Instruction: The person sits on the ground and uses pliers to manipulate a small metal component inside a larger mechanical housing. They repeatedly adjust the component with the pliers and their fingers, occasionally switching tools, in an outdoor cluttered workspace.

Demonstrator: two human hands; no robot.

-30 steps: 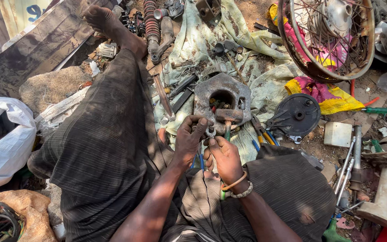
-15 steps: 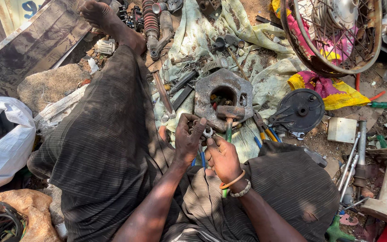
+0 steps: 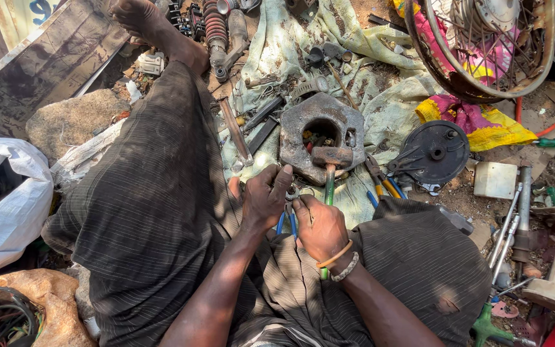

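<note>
Both hands meet over the lap of a person seated on the ground: the left hand (image 3: 263, 200) pinches a small round grey metal part (image 3: 292, 192) between thumb and fingertips, and the right hand (image 3: 319, 226) is clenched around blue-handled pliers (image 3: 285, 222) whose nose seems to bear on that part – the exact contact is too small to tell. It looks like a fitting or prising step, mid-way. Just ahead on the pale green cloth (image 3: 290, 38) lies a heavy grey hexagonal metal block (image 3: 322, 135) with a round hole, with a green-handled hammer (image 3: 330, 164) resting against it. The next move likely calls for a steady pinch and a controlled squeeze – a slip would fling the part into the clutter.
</note>
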